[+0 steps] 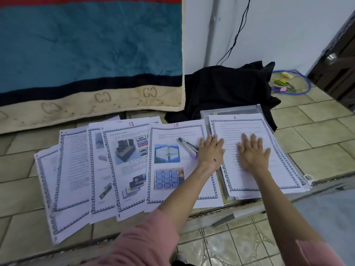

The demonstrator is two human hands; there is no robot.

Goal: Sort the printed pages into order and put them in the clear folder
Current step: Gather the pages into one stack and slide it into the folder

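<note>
Two flat palms | left hand [211, 150] spread on page 15 [172, 169] | right hand [253, 150] spread on page 6 [269, 131]

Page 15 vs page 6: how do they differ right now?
Page 15 carries colour pictures; page 6 shows only text lines. Page 15 lies among the loose spread on the floor with a stapler on it; page 6 tops the stack on the clear folder, the right hand flat on it. Both have red handwritten numbers and the same patterned border.

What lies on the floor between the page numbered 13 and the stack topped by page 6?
In the head view, the white printed page numbered 15 lies between them, with a grey stapler on it. The left hand rests flat at its right edge.
</note>
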